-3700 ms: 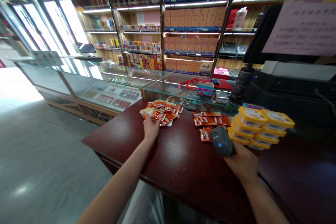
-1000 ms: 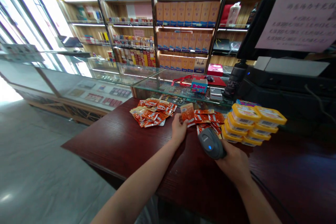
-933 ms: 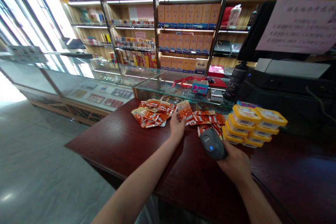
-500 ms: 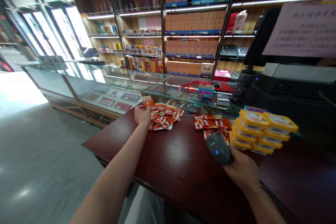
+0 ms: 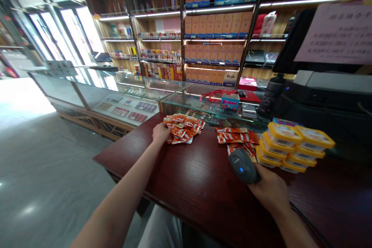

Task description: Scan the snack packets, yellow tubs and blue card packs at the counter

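My left hand (image 5: pixel 161 133) is at the left edge of a pile of orange-red snack packets (image 5: pixel 184 133), fingers curled and pinching at a packet there; its fingertips are partly hidden. My right hand (image 5: pixel 270 186) grips the handle of a dark grey barcode scanner (image 5: pixel 242 165) with a lit blue light. The scanner's head points toward a second heap of the same packets (image 5: pixel 236 137) and covers its near edge. Beside that heap stand two stacks of yellow-lidded plastic tubs (image 5: pixel 285 133).
Behind the dark wooden desk (image 5: pixel 192 178) runs a glass display counter (image 5: pixel 174 99). A small blue and pink box (image 5: pixel 230 102) sits on the glass. At right are a black monitor (image 5: pixel 287 50) and a dark bottle (image 5: pixel 271 93). The scanner's cable (image 5: pixel 308 223) trails right.
The packet that my left hand held up has come down onto the left side of the pile, and the hand has lowered with it. The right hand and scanner stay nearly still.
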Available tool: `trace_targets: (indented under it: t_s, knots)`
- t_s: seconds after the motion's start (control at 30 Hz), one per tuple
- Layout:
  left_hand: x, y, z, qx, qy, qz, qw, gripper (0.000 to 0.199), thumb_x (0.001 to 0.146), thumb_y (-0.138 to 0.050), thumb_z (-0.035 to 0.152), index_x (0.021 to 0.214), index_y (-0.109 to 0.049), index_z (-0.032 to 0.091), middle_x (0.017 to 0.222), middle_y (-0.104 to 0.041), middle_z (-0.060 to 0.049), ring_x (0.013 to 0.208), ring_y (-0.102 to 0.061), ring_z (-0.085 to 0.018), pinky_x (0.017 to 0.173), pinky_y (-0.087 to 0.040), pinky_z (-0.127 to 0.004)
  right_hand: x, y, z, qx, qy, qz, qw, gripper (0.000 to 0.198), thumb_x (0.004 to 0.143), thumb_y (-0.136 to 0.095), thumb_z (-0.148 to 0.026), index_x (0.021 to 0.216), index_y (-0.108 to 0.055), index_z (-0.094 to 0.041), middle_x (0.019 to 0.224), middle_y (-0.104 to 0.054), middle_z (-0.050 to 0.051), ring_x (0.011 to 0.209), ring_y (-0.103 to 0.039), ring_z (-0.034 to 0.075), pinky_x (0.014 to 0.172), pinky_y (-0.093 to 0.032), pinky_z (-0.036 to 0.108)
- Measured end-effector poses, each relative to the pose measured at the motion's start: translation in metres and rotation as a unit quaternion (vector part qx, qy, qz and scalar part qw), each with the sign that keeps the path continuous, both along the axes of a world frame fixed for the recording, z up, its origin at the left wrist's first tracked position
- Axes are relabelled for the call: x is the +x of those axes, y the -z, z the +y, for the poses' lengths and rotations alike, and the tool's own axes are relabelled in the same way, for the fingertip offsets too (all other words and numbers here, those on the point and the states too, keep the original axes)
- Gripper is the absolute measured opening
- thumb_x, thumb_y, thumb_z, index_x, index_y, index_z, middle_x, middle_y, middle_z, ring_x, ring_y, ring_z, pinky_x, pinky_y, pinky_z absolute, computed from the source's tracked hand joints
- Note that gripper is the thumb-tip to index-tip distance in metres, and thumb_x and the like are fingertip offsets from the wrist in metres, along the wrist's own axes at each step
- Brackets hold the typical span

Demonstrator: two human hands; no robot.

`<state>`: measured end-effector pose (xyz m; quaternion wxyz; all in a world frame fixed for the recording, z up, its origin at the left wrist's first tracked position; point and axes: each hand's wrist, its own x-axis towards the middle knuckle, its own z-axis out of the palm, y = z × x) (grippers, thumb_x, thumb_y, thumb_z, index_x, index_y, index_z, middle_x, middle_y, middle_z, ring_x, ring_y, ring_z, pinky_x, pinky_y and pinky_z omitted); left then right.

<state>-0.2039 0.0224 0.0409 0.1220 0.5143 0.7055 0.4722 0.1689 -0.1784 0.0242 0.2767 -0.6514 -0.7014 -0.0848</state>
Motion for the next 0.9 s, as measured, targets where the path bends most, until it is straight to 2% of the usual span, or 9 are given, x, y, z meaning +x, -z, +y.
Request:
trace_targets:
  t_s: [0.13,0.2,0.37,0.57,0.77,0.9]
  knots:
    - [0.019,-0.006,-0.009,-0.002,-0.012,0.141,0.990,0.032,0.069,-0.066,0.028,0.100,-0.064,0.019,0.117,-0.061,-0.015,0.125,-0.044,-0.034,0.105,-0.033,-0.046,0.001,-0.001,0.001,-0.007,0.002,-0.018,1.000,0.019,0.078,-0.055,-0.029,0.093,-0.065,-0.024,0.076,-0.073,0.002,0.068,-0.069,0.021,0.054,-0.039,0.025]
    - [0.036,-0.010,-0.013,0.020,-0.003,0.181,0.983,0.034,0.074,-0.061,0.025,0.108,-0.062,0.018,0.126,-0.054,-0.016,0.129,-0.039,-0.034,0.108,-0.028,-0.048,0.000,-0.002,0.001,-0.013,0.013,-0.025,1.000,0.018,0.079,-0.055,-0.027,0.093,-0.064,-0.024,0.077,-0.073,0.002,0.070,-0.069,0.021,0.055,-0.039,0.026]
    - [0.098,-0.006,-0.021,0.104,0.121,0.208,0.965,0.027,0.078,-0.059,0.023,0.105,-0.063,0.021,0.118,-0.055,-0.013,0.119,-0.046,-0.031,0.105,-0.034,-0.046,0.000,-0.004,0.002,-0.010,0.011,-0.011,1.000,0.020,0.078,-0.055,-0.023,0.096,-0.063,-0.023,0.083,-0.073,0.003,0.075,-0.070,0.021,0.058,-0.040,0.026]
    - [0.176,0.016,-0.019,0.106,0.296,0.185,0.931,0.027,0.076,-0.059,0.018,0.102,-0.064,0.021,0.106,-0.059,-0.010,0.106,-0.053,-0.026,0.098,-0.041,-0.042,0.001,-0.001,0.005,-0.003,0.019,-0.003,1.000,0.017,0.077,-0.058,-0.025,0.093,-0.064,-0.023,0.079,-0.072,0.002,0.071,-0.068,0.020,0.057,-0.037,0.025]
    - [0.230,0.017,0.015,0.098,0.369,0.186,0.905,0.025,0.075,-0.059,0.016,0.098,-0.067,0.019,0.100,-0.065,-0.011,0.103,-0.058,-0.027,0.098,-0.041,-0.042,0.002,-0.002,0.007,-0.017,0.024,0.008,1.000,0.018,0.075,-0.058,-0.020,0.092,-0.063,-0.023,0.081,-0.072,0.002,0.072,-0.067,0.019,0.060,-0.037,0.025]
    - [0.253,0.021,0.038,0.060,0.415,0.166,0.893,0.039,0.069,-0.068,0.023,0.108,-0.065,0.018,0.108,-0.066,-0.012,0.104,-0.060,-0.028,0.097,-0.044,-0.039,0.003,-0.001,0.010,-0.029,0.021,0.021,0.999,0.020,0.075,-0.059,-0.019,0.094,-0.063,-0.022,0.081,-0.071,0.002,0.073,-0.067,0.020,0.061,-0.038,0.025]
